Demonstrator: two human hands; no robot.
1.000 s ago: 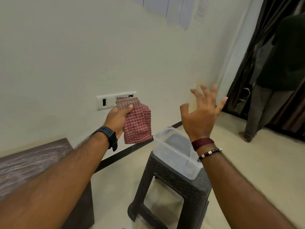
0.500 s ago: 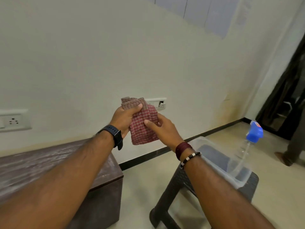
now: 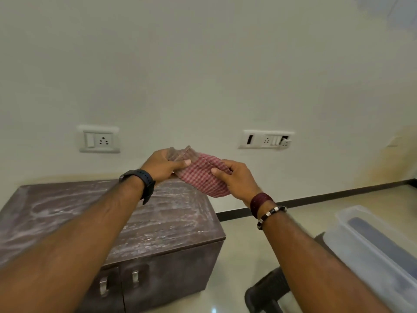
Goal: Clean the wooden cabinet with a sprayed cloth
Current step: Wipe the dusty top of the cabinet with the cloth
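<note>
A folded red-and-white checked cloth [image 3: 199, 176] is held in the air between both hands, above the far right corner of the cabinet. My left hand [image 3: 163, 164] pinches its upper left edge. My right hand [image 3: 237, 179] grips its right side with thumb on top. The low dark wooden cabinet [image 3: 171, 224] stands against the wall below my arms, its top streaked with whitish dust. Two doors with metal handles show on its front.
A clear plastic box [image 3: 370, 249] rests on a dark plastic stool [image 3: 268, 290] at the lower right. Two switch-and-socket plates [image 3: 99, 139] [image 3: 266, 139] sit on the cream wall. Tiled floor lies between cabinet and stool.
My view swung left, bringing the cabinet to the centre. My right hand joined the left on the cloth and the two spread it sideways. The spray bottle left the view.
</note>
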